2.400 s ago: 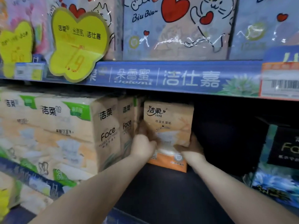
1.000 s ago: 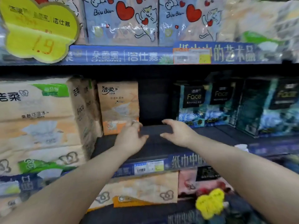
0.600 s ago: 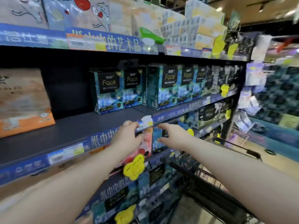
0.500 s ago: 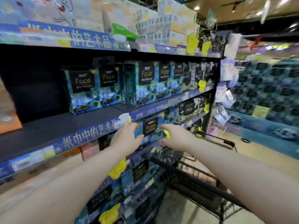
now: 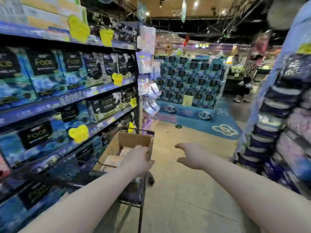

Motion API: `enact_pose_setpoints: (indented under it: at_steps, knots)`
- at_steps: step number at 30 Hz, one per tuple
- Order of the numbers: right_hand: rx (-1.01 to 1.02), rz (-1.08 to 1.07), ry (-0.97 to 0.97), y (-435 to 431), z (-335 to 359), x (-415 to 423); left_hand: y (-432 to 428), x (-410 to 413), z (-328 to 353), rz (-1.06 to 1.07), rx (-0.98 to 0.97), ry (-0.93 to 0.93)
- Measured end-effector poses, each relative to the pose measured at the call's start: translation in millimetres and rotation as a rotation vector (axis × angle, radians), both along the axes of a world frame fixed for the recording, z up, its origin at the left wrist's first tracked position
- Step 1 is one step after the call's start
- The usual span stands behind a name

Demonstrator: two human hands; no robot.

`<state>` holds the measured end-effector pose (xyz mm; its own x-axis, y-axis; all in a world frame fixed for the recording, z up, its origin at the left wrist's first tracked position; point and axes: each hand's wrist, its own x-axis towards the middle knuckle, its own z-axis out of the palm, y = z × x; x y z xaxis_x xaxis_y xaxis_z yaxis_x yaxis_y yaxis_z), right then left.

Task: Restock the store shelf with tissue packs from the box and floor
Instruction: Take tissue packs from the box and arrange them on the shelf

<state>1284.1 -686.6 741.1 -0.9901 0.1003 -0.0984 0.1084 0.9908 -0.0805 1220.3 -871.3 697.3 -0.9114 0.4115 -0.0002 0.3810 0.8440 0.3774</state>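
An open cardboard box (image 5: 134, 140) sits in a dark shopping cart (image 5: 131, 197) beside the shelves, with pale tissue packs (image 5: 116, 159) showing inside it. My left hand (image 5: 137, 159) hovers over the box's near right corner, fingers loosely curved, holding nothing. To the right of the box, my right hand (image 5: 190, 155) is stretched out over the aisle floor with fingers spread, also empty. The store shelf (image 5: 70, 100) with blue and black Face tissue packs runs along the left.
A hanging rack of small packets (image 5: 148, 84) stands at the shelf's end. A blue stacked tissue display (image 5: 190, 81) closes the aisle ahead. Stacked packs (image 5: 282, 123) line the right side. A person (image 5: 244, 88) stands far right. Tan floor (image 5: 185, 190) lies between.
My view has swung right, from the orange pack on the shelf to the aisle. Both hands left the shelf edge and now reach toward the box in the cart.
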Motion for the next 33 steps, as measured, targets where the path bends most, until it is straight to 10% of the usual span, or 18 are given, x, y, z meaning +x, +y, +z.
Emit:
enact_pose_setpoints:
  at_steps: [15, 33]
  knots:
    - [-0.015, -0.082, -0.122, 152.7, -54.6, -18.7, 145.7, -58.5, -58.0, -0.107, -0.16, -0.14]
    - [0.071, 0.261, -0.349, 132.7, -101.5, -337.7, 91.7, -293.2, -141.4, 0.3, -0.057, -0.424]
